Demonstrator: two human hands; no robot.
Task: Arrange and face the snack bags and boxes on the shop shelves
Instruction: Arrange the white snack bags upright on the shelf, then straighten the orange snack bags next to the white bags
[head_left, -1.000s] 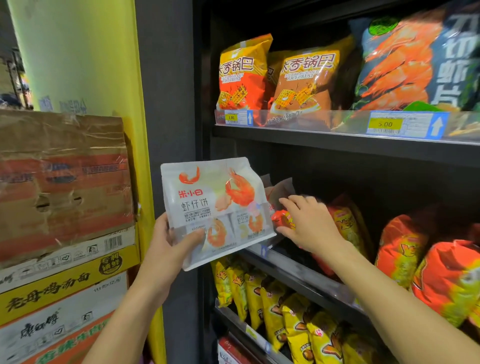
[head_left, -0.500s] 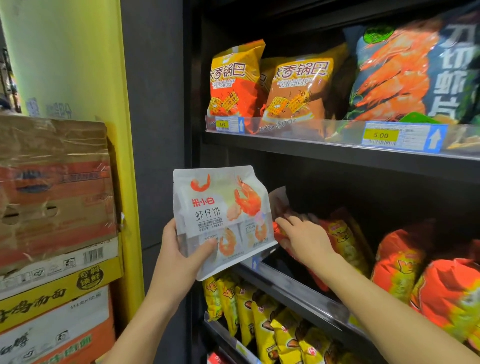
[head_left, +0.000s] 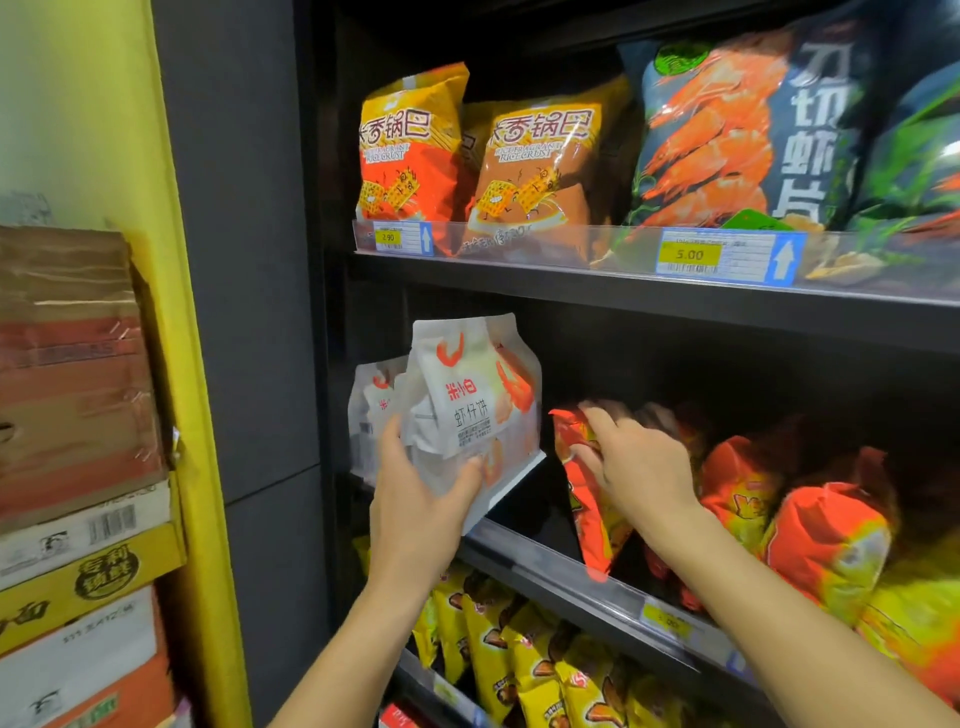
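Your left hand is gripping the white shrimp bag, fingers curled round its lower edge, holding it upright at the middle shelf's left end, just beside another white bag. Your right hand is pinching the red snack bag's top.

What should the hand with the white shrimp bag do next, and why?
Probably set the white bag into the gap on the middle shelf, beside the other white bag: the left hand holds it there, and the right hand holds the red bag aside.
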